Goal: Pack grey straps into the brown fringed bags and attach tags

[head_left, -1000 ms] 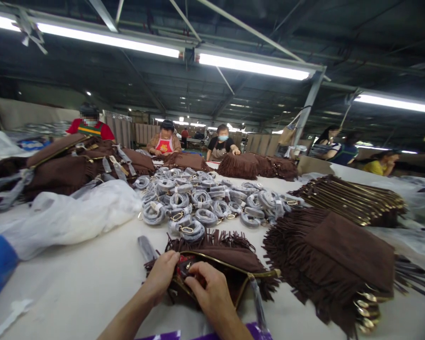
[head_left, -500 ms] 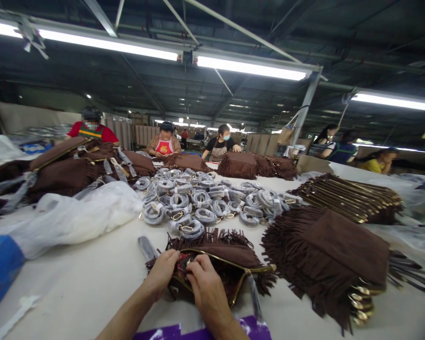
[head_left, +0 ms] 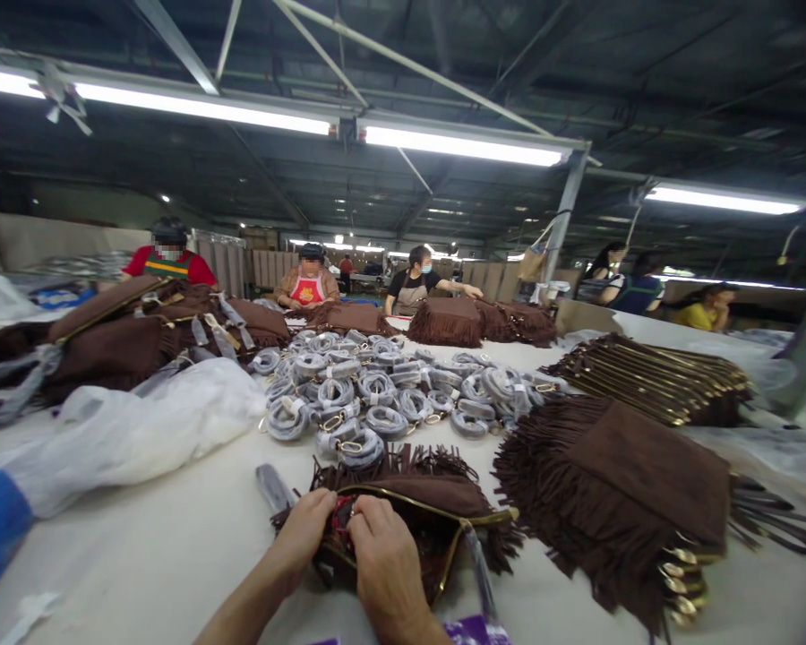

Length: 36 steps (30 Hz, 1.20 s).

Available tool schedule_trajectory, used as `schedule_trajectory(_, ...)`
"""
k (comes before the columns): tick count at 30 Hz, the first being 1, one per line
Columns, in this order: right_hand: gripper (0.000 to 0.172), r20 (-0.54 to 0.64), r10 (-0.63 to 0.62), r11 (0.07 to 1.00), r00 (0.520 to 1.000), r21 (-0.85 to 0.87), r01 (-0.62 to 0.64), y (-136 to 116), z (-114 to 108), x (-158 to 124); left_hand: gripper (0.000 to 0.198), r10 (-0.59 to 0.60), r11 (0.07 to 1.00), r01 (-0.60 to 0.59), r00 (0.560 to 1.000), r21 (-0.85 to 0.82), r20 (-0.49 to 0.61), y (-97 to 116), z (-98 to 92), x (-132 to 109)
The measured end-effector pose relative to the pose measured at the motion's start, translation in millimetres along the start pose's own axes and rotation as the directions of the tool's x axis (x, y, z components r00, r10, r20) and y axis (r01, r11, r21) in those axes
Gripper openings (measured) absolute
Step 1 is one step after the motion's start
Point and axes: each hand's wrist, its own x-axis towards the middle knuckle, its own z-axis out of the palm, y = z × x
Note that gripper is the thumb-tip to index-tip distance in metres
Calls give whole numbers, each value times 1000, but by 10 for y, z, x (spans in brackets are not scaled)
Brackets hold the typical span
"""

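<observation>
Fluorescent tubes light a long factory hall, where a pale worktop (head_left: pixel 141 537) runs away from the camera and several people sit or stand at its far end. Close to the near edge lies a brown suede fringed bag (head_left: pixel 416 502) with a gold zip edge, its mouth open toward the person. The left hand (head_left: pixel 304 530) rests on the bag's near left corner, and its grip is closed on the rim there. The right hand (head_left: pixel 381 555) lies just beside it, fingers curled together at the same spot on the open rim, where a small red patch shows between the two hands. What exactly the fingertips pinch is too small to tell.

Just right of the bag sits a stack of brown fringed bags (head_left: pixel 638 502) with gold hardware at its near end. Behind the bag spreads a heap of grey coiled straps with gold clasps (head_left: pixel 382 394). A crumpled white plastic sheet (head_left: pixel 141 425) lies to the left, with more brown bags (head_left: pixel 134 331) piled beyond it.
</observation>
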Motion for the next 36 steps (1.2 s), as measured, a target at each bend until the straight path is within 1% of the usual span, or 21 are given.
schedule_trajectory(2, 23, 12, 9, 999, 1000, 44, -9, -1, -15, 13, 30, 4, 1000, -4, 1000, 20, 6, -1, 2, -9)
schedule_trajectory(4, 23, 62, 77, 980, 995, 176, -87, 1, -89, 54, 30, 16, 999, -16, 1000, 52, 10, -3, -1, -27)
schedule_trajectory(5, 22, 93, 122, 951, 988, 273, -144, 8, -139, 80, 30, 25, 997, -26, 1000, 75, 12, 1, -10, -35)
schedule_trajectory(6, 21, 127, 162, 903, 979, 380, -199, 19, -191, 106, 30, 37, 994, -39, 999, 103, 19, 10, -26, -37)
schedule_trajectory(8, 17, 187, 217, 766, 958, 575, -286, 56, -283, 148, 32, 63, 983, -69, 997, 172, 40, 50, -79, -12)
schedule_trajectory(10, 13, 237, 250, 636, 939, 691, -344, 104, -337, 163, 36, 98, 962, -103, 995, 253, 34, 118, -150, 74)
schedule_trajectory(11, 12, 260, 264, 590, 929, 718, -369, 128, -348, 161, 36, 122, 952, -120, 992, 283, 13, 155, -185, 143)
schedule_trajectory(12, 12, 281, 275, 561, 919, 730, -391, 150, -348, 153, 34, 172, 925, -158, 985, 345, -11, 188, -215, 229)
schedule_trajectory(13, 13, 301, 283, 544, 910, 731, -411, 170, -340, 142, 33, 244, 876, -209, 969, 435, -26, 215, -239, 326)
schedule_trajectory(14, 14, 319, 288, 537, 903, 727, -428, 190, -325, 128, 35, 324, 803, -263, 946, 535, -20, 230, -255, 432)
schedule_trajectory(16, 15, 337, 280, 540, 899, 719, -438, 236, -278, 97, 49, 450, 620, -353, 892, 701, 51, 227, -270, 643)
schedule_trajectory(17, 15, 341, 268, 543, 901, 720, -433, 265, -248, 82, 53, 483, 541, -381, 871, 750, 94, 210, -273, 738)
schedule_trajectory(18, 16, 341, 249, 543, 906, 726, -422, 296, -216, 66, 54, 499, 494, -400, 858, 772, 125, 187, -275, 821)
schedule_trajectory(20, 17, 338, 205, 533, 919, 749, -394, 363, -149, 40, 52, 517, 457, -425, 842, 782, 155, 133, -283, 942)
schedule_trajectory(23, 19, 322, 185, 495, 928, 786, -371, 437, -79, 19, 48, 556, 400, -444, 813, 802, 173, 81, -313, 1022)
schedule_trajectory(26, 19, 339, 174, 454, 925, 806, -381, 453, -80, 36, 39, 602, 392, -444, 786, 806, 140, 127, -369, 1021)
schedule_trajectory(29, 17, 388, 167, 380, 906, 823, -423, 427, -134, 74, 32, 651, 446, -410, 759, 796, 26, 300, -490, 938)
schedule_trajectory(31, 17, 425, 175, 304, 888, 835, -459, 400, -168, 99, 35, 674, 517, -391, 735, 762, -80, 475, -622, 816)
schedule_trajectory(33, 17, 457, 177, 245, 872, 838, -488, 370, -190, 118, 37, 694, 591, -416, 699, 691, -174, 661, -770, 641)
schedule_trajectory(35, 16, 471, 185, 216, 862, 836, -504, 335, -205, 129, 34, 706, 636, -465, 672, 616, -223, 805, -887, 441)
schedule_trajectory(36, 17, 480, 193, 204, 856, 833, -514, 315, -214, 132, 32, 709, 643, -484, 669, 593, -224, 842, -915, 342)
